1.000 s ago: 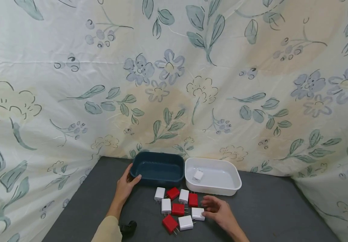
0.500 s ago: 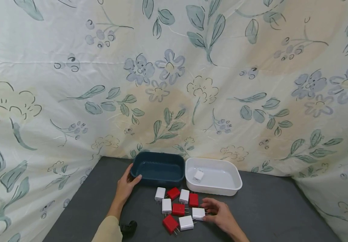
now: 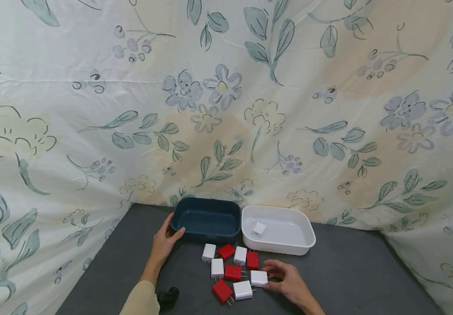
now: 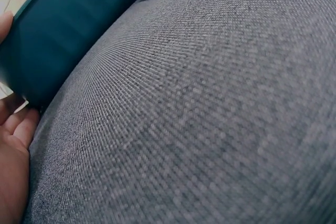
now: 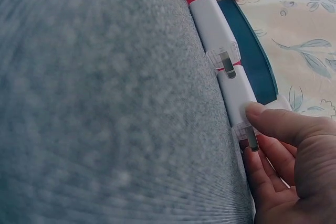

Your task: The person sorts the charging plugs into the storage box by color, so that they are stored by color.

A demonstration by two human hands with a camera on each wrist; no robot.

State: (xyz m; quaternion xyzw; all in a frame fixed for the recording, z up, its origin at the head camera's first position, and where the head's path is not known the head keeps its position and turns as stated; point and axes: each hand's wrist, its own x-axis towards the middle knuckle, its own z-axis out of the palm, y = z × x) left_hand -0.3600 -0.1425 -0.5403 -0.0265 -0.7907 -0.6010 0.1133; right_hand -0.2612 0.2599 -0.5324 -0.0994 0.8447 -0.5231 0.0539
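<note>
In the head view my left hand (image 3: 162, 245) grips the left end of a dark blue dish (image 3: 210, 239), with the thumb over its front rim and the fingers round its side. My right hand (image 3: 287, 282) is beside the rightmost white charger plug (image 3: 258, 278). In the right wrist view its thumb touches this white charger plug (image 5: 239, 95), and the relaxed fingers (image 5: 265, 169) lie near the metal prongs. Several red and white charger plugs lie close together on the dark cloth, among them a red plug (image 3: 222, 291) and a white plug (image 3: 243, 290).
Right of the blue dish, almost against it, stands a white dish (image 3: 309, 238) with one white plug (image 3: 258, 228) inside. A small black object (image 3: 168, 296) lies by the left sleeve. Patterned fabric (image 3: 226, 131) hangs behind the grey table cloth (image 3: 352, 267).
My right thumb has shifted slightly from the top of the rightmost white charger plug toward its near side. The plugs, both dishes and my left hand stay in place.
</note>
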